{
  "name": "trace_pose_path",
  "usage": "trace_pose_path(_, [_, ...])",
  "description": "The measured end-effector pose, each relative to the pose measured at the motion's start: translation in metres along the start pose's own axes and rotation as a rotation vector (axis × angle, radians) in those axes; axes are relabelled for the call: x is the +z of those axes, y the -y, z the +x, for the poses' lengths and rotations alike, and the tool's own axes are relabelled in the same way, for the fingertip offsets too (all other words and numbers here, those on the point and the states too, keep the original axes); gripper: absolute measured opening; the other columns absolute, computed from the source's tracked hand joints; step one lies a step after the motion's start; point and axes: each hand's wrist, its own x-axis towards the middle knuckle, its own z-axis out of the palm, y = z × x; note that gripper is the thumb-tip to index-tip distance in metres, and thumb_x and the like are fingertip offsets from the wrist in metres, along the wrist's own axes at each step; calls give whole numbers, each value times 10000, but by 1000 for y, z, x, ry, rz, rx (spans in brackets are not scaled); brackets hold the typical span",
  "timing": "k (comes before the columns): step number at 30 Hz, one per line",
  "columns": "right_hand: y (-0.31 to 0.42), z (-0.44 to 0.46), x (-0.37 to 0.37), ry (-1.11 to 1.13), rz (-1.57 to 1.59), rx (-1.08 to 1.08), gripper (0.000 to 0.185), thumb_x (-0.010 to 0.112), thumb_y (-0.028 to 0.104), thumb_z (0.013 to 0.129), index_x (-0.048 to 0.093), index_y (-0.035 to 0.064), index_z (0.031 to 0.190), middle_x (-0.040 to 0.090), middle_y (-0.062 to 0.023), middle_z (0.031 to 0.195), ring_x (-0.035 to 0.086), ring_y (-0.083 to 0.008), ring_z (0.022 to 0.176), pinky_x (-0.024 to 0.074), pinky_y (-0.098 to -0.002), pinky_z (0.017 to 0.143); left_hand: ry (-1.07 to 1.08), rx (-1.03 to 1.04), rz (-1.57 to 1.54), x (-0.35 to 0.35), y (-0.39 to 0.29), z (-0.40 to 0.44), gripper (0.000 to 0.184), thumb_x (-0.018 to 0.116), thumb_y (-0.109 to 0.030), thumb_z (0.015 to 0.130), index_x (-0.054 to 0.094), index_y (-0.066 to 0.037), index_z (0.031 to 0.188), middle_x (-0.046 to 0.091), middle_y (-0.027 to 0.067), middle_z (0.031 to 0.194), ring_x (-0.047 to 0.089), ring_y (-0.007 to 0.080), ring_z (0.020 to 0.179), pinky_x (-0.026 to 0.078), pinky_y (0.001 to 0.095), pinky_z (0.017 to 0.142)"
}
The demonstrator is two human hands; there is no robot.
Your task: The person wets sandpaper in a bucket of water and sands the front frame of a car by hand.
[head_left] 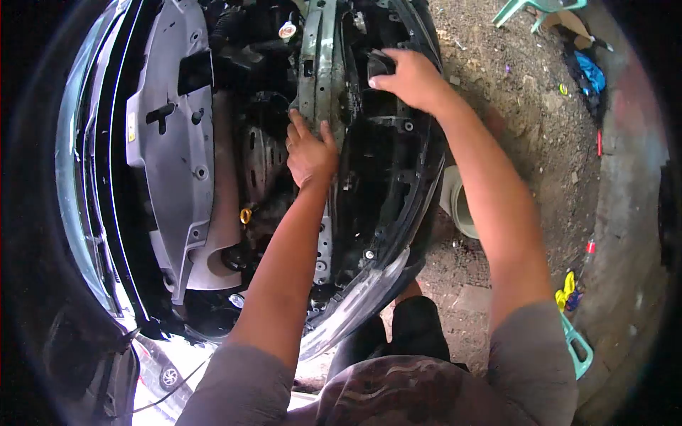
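My left hand [310,153] lies on the metal crossbeam [321,71] at the front of an open engine bay, its fingers stretched out and apart. Ahead and to the right, my right hand [412,79] curls its thumb and fingers around a black plastic-looking piece [381,66] between the crossbeam and the black front bumper [419,192]. The exact shape of that piece is partly hidden by the fingers, and I cannot tell whether it is fixed to the car.
Left of the crossbeam are a grey panel [181,135], a yellow ring handle [246,215] and a pale round cap [287,30]. Right of the bumper, a pale bucket-like container [463,206] stands on dirt ground. A green plastic stool [540,8] is at the top right.
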Motion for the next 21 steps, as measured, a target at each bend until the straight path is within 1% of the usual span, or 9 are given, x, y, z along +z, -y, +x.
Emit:
trace_pose_path(2, [1, 47, -1, 100, -161, -65, 749, 897, 314, 806, 652, -35, 1422, 774, -265, 1121, 757, -384, 1076, 569, -428, 978, -1, -6, 4, 3, 1, 1, 815, 550, -514, 1057, 271, -79, 1688, 510, 246, 1571, 569, 434, 1372, 554, 531, 1050])
trace_pose_path(3, [4, 67, 4, 63, -176, -185, 768, 907, 313, 794, 645, -34, 1427, 774, -264, 1116, 755, -388, 1057, 574, -442, 961, 0, -3, 9, 2, 0, 1, 813, 553, -509, 1055, 273, -79, 1687, 518, 248, 1554, 571, 433, 1367, 556, 532, 1046])
trace_pose_path(4, [4, 86, 5, 217, -131, -89, 757, 909, 318, 795, 654, -37, 1413, 769, -271, 1131, 748, -397, 1073, 571, -461, 965, 1, -2, 14, 2, -1, 2, 812, 555, -504, 1053, 275, -80, 1686, 527, 251, 1537, 574, 432, 1362, 558, 532, 1041])
trace_pose_path(6, [-11, 123, 26, 406, -190, -131, 751, 911, 316, 799, 656, -29, 1416, 769, -263, 1142, 739, -402, 1096, 562, -467, 987, 24, -19, 1, -2, -2, 3, 804, 535, -511, 1064, 274, -71, 1684, 544, 256, 1510, 585, 441, 1344, 555, 544, 1040])
trace_pose_path(8, [-30, 137, 62, 453, -278, -204, 742, 914, 320, 797, 663, -6, 1415, 762, -258, 1185, 724, -406, 1143, 551, -473, 1008, 48, -35, -10, -2, -4, 5, 796, 515, -517, 1075, 272, -62, 1682, 560, 261, 1483, 597, 450, 1325, 551, 555, 1039])
trace_pose_path(9, [-29, 134, 69, 520, -325, -204, 764, 895, 369, 824, 648, 2, 1448, 692, -243, 1390, 642, -433, 1312, 511, -472, 1121, 42, -30, -2, 0, -3, 6, 797, 524, -510, 1073, 272, -60, 1681, 569, 259, 1459, 601, 452, 1314, 559, 560, 1022])
trace_pose_path(13, [-30, 139, 65, 444, -223, -316, 722, 944, 352, 723, 706, -3, 1305, 737, -261, 1240, 694, -431, 1202, 550, -486, 1027, 60, -39, 32, 3, -1, 8, 842, 580, -496, 1031, 276, -52, 1679, 582, 259, 1415, 605, 445, 1295, 576, 531, 996])
trace_pose_path(16, [-46, 149, 71, 368, -221, -303, 753, 941, 377, 718, 712, -15, 1319, 717, -273, 1294, 680, -421, 1239, 531, -476, 1078, 84, -58, 42, 0, -5, 10, 839, 577, -492, 1034, 275, -50, 1679, 592, 261, 1383, 610, 449, 1281, 579, 528, 987])
trace_pose_path(21, [-39, 145, 67, 541, -266, -382, 782, 902, 480, 750, 714, 14, 1349, 722, -262, 1292, 683, -432, 1221, 525, -487, 1084, 38, -32, 59, 7, -1, 9, 835, 576, -481, 1038, 270, -44, 1680, 593, 261, 1357, 619, 459, 1250, 579, 538, 972])
